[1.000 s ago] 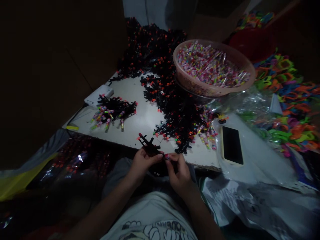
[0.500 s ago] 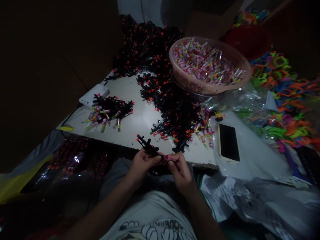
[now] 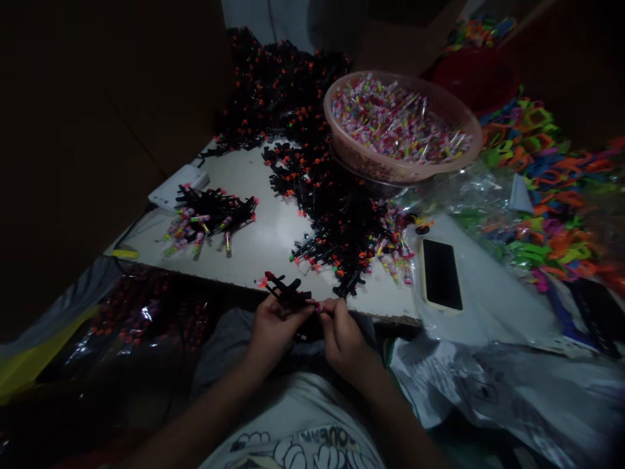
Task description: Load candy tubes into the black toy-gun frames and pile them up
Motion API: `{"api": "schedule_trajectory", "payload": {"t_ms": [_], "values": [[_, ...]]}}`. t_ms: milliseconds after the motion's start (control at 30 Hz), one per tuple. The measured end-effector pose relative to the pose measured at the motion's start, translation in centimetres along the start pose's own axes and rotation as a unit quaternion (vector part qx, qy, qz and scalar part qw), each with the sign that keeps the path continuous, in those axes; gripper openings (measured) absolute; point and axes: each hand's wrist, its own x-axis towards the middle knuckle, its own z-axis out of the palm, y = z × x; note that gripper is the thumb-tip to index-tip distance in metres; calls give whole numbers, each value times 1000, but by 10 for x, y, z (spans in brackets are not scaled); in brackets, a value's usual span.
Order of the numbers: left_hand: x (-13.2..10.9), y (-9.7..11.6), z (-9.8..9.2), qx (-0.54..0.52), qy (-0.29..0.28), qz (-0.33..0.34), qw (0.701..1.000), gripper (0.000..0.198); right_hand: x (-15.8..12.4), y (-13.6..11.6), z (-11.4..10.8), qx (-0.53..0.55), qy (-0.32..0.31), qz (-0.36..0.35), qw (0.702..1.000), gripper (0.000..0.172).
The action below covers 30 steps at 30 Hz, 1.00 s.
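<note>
While the left hand [image 3: 273,326] grips a black plastic piece [image 3: 289,292] by the near edge of the desk [image 3: 273,228], the right hand [image 3: 344,333] pinches a small pink piece [image 3: 319,307] at its right end; black pile [image 3: 342,218] centre, filled basin [image 3: 409,170] far right, phone [image 3: 441,275] near right.

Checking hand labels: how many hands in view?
2: the left hand holds a black plastic piece by the table; the right hand, beside it, pinches a small pink piece at the black one's end. Dark areas could hide others.
</note>
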Motion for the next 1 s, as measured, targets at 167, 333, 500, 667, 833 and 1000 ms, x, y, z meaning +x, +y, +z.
{"api": "schedule_trajectory", "payload": {"t_ms": [167,333,500,667,833,1000], "values": [[3,-8,-3,-75,-48,-115,989,26,3,0,12,-178,77,25,981,20],[6,-17,-3,-160,-29,-218,962,25,8,7,11,-306,28,1,952,28],[6,-19,4,-128,-16,-188,974,32,5,18,9,-339,23,-51,939,34],[2,-23,6,-55,-27,-131,989,45,4,20,12,-285,-4,-75,956,30],[19,-8,-2,12,-36,-43,998,41,15,18,-18,-175,-42,-1,984,24],[71,58,-48,351,116,199,907,32,20,55,-76,-316,147,92,933,31]]}}
